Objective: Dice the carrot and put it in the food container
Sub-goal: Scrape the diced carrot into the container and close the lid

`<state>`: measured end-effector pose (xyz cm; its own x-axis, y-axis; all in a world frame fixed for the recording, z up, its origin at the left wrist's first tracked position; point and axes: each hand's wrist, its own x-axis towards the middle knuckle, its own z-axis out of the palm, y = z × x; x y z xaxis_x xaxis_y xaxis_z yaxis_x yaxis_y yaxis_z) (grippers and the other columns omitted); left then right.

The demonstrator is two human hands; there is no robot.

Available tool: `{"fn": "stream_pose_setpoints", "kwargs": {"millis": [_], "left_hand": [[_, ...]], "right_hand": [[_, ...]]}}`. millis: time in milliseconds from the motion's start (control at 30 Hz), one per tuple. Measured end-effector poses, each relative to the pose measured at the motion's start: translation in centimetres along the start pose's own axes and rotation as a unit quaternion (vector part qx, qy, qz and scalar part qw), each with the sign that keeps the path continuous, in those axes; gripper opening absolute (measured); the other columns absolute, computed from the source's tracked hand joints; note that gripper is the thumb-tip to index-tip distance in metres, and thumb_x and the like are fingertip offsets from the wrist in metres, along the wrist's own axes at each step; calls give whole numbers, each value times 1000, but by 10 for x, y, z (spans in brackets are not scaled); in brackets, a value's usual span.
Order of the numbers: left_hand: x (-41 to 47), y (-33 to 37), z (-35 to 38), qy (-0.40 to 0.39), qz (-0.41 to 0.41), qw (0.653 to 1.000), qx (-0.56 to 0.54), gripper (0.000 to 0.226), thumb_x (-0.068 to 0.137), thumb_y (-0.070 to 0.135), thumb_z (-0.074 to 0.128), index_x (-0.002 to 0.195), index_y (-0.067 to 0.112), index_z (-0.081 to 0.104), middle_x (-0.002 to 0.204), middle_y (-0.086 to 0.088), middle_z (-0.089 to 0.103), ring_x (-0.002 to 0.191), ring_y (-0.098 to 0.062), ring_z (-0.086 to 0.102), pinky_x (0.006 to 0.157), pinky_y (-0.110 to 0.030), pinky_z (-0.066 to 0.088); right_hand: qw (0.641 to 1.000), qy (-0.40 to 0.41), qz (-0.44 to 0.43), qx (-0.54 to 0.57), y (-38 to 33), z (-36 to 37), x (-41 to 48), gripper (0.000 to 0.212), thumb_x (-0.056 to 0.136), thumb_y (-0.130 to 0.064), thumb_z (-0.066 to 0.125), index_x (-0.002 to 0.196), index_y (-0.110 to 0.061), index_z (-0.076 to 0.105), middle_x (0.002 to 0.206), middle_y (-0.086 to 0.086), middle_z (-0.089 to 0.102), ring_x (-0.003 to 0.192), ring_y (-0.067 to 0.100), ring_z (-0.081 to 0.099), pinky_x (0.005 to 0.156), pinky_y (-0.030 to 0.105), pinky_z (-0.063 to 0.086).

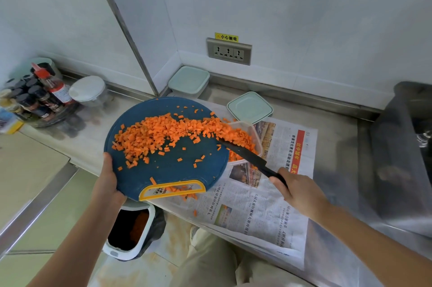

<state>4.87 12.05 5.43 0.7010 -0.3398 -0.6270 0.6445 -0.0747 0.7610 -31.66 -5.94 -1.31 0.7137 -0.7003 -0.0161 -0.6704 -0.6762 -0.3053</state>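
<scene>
A round blue cutting board [168, 169] with a yellow handle is lifted and tilted toward the right. Diced carrot [159, 134] covers its upper half and spills over its right edge into a clear food container [253, 133] on the newspaper. My left hand [108, 181] grips the board's lower left rim. My right hand [297, 189] holds a black knife [245, 154] by the handle, its blade lying across the board's right edge above the container. A few carrot bits [187, 194] lie on the newspaper near the handle.
Newspaper [257, 212] covers the steel counter. A pale green lid [249, 107] and a lidded container [189, 81] sit behind. Spice bottles [35, 97] and a lidded jar [88, 90] stand at the left. A bin [131, 230] is below the counter edge, a wall socket [229, 51] behind.
</scene>
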Motion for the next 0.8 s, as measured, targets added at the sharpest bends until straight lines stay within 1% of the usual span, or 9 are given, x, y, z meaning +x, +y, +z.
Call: {"fn": "stream_pose_setpoints", "kwargs": {"millis": [67,167,233,367,467,533,667,733,800], "left_hand": [[1,2,-1,1,2,1000,5,48,95,62,30,119,28,55,117,-3,59,102,-25,58,78,-44,48],[0,7,-2,-3,8,1000,15,48,96,60,29,119,27,53,119,-3,58,106,-24,55,82,-44,46],[0,10,-2,0,11,1000,17,47,96,60,29,120,26,52,121,-4,57,107,-24,54,84,-44,44],[-1,15,-2,9,8,1000,26,55,97,59,29,133,23,50,135,-6,54,120,-27,52,87,-44,43],[-5,15,3,-1,8,1000,28,54,98,57,27,132,23,49,130,-6,55,122,-27,50,87,-44,42],[-8,12,6,-15,7,1000,25,49,98,57,25,124,24,50,124,-7,55,115,-27,52,86,-44,42],[-6,6,8,-34,-3,999,12,51,97,60,26,120,24,52,118,-6,57,89,-24,59,75,-43,46],[-3,0,10,-46,-17,999,9,58,94,64,28,125,23,54,119,-6,60,88,-24,62,71,-45,48],[0,-7,13,-48,-24,999,2,64,91,69,30,129,23,56,121,-7,63,97,-28,63,69,-46,50]], "right_hand": [[999,-16,25,11,7,-9,-1,86,80,-78,-10,97,-19,51,54,-12,44,41,5,43,40,17,28],[993,-69,75,57,7,-26,0,59,88,-65,16,89,-19,53,60,-6,55,46,8,49,44,20,35],[974,-104,124,158,4,-38,2,59,84,-62,29,82,-10,55,60,1,55,47,12,45,47,24,33],[829,-208,271,444,3,-68,6,48,96,-49,42,73,-7,47,52,2,40,39,12,25,36,22,20],[804,-223,271,480,2,-81,4,49,97,-49,40,68,-10,44,51,2,39,37,11,23,35,20,19],[830,-188,240,467,-9,-83,4,49,89,-53,43,69,-8,46,50,0,39,37,11,25,36,21,20],[959,-85,56,264,-52,-77,1,41,84,-60,31,75,-23,48,53,-8,45,40,4,36,43,20,29],[977,-87,-9,195,-80,-70,2,41,87,-61,22,86,-27,45,59,-9,48,45,3,43,45,18,32],[984,-72,-69,149,-106,-61,5,64,85,-70,7,97,-21,47,68,-5,52,56,12,51,50,27,35]]}}
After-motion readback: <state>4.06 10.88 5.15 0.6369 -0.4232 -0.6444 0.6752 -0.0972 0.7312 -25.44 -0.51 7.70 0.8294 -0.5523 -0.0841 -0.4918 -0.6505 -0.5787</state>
